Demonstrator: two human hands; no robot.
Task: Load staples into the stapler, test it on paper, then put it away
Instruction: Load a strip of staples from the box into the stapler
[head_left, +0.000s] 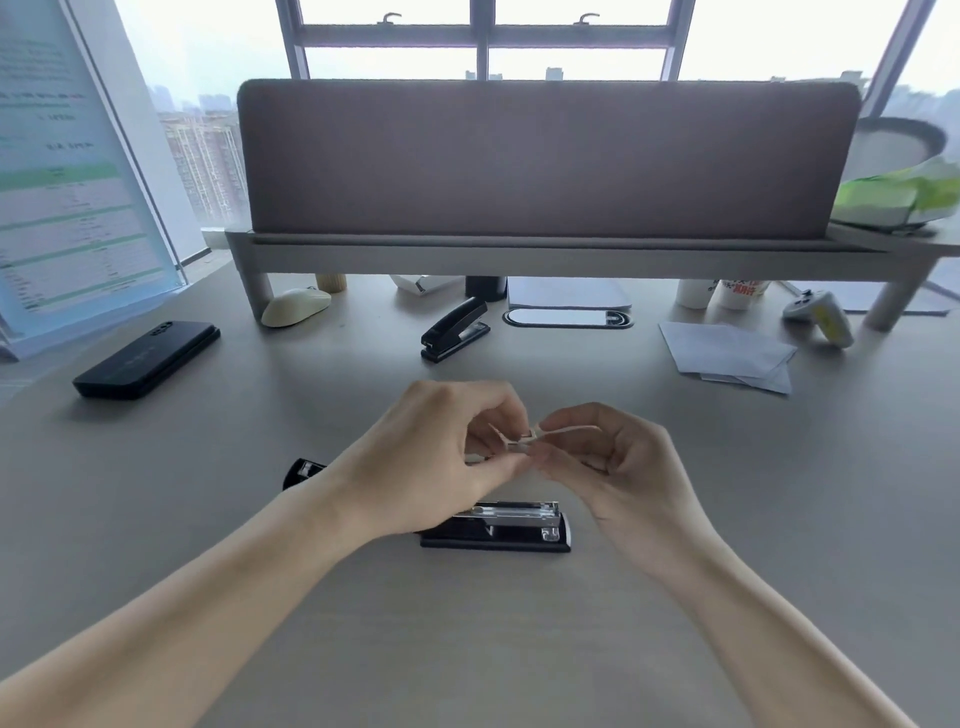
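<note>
**Both hands pinch a staple strip above the opened stapler**

The left hand (436, 447) and right hand (613, 462) meet in the air over the middle of the worktop (363, 623). Their fingertips are closed together on a small staple strip (522, 444), with thin pale paper wrapping (569, 429) trailing from it toward the right hand; how much of the strip is still wrapped cannot be told.

Directly below the hands lies the opened stapler (511, 525), its black base flat on the worktop and its metal magazine channel exposed and facing up. Its black top cover (304, 470) is swung out to the left, partly hidden behind the left wrist.

A 2nd stapler (456, 330), black and closed, sits farther back near the shelf riser (519, 254). Sheets of white paper (727, 353) lie well apart to the right rear. A black phone (148, 358) rests at the left, and a cream mouse (296, 306) sits beside the riser's left leg.
</note>
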